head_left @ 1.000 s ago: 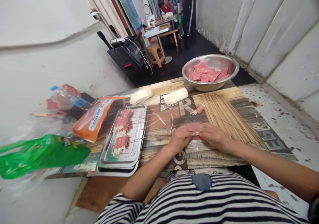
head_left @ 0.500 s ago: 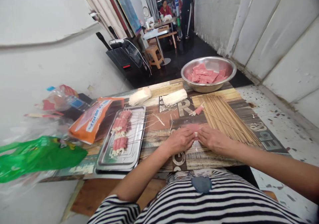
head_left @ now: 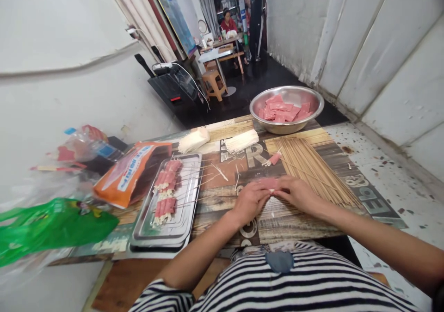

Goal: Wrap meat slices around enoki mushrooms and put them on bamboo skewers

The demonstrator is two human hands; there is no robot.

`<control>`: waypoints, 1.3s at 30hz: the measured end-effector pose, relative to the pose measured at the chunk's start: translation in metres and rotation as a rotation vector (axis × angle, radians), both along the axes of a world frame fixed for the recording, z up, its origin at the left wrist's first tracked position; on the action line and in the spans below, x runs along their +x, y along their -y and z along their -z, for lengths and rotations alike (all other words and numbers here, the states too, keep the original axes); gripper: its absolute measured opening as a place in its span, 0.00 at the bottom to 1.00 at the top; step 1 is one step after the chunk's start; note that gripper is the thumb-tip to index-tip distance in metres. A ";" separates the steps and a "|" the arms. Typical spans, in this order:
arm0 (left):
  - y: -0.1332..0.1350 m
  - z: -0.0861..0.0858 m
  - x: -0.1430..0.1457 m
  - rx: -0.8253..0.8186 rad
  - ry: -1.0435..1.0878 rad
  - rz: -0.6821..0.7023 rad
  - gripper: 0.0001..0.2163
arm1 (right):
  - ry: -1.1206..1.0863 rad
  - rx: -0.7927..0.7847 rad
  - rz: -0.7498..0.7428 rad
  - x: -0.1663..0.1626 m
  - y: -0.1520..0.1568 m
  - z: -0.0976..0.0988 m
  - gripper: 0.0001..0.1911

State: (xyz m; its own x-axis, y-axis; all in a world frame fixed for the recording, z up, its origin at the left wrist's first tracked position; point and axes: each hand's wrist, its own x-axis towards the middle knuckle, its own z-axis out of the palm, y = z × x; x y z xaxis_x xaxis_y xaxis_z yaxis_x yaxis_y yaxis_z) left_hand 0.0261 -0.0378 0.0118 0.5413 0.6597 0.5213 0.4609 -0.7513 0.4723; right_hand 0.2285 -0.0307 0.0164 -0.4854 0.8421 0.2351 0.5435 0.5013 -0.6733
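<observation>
A pink meat slice [head_left: 268, 183] lies on the table under the fingertips of both my hands, with a bit of white enoki mushroom at its near edge. My left hand [head_left: 252, 200] grips the slice's left side, fingers closed. From the right, my right hand [head_left: 296, 192] pinches the other side. Just beyond them rests one finished meat roll [head_left: 275, 158] with enoki ends sticking out. Bamboo skewers [head_left: 312, 168] lie in a bundle beside my right hand. On the left, a metal tray [head_left: 187, 219] holds several skewered meat rolls [head_left: 166, 205].
A steel bowl [head_left: 287, 127] of meat slices stands at the far edge. Two enoki bunches [head_left: 241, 141] lie at the back. An orange package [head_left: 130, 175] and a green plastic bag [head_left: 58, 226] crowd the left. Two people are in the background.
My fingers have drawn in over the near edge of the meat slice, and the right hand has arched up a little. The camera view has tilted slightly.
</observation>
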 end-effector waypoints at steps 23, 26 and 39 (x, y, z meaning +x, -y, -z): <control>0.002 -0.004 -0.007 -0.071 -0.071 -0.066 0.11 | 0.257 -0.074 0.141 -0.009 0.001 -0.007 0.09; 0.002 -0.002 -0.007 -0.132 -0.032 -0.077 0.10 | 0.146 0.148 0.052 -0.007 0.001 0.003 0.09; -0.001 -0.005 -0.006 -0.201 -0.049 -0.059 0.09 | 0.242 0.714 -0.161 -0.004 0.022 -0.002 0.18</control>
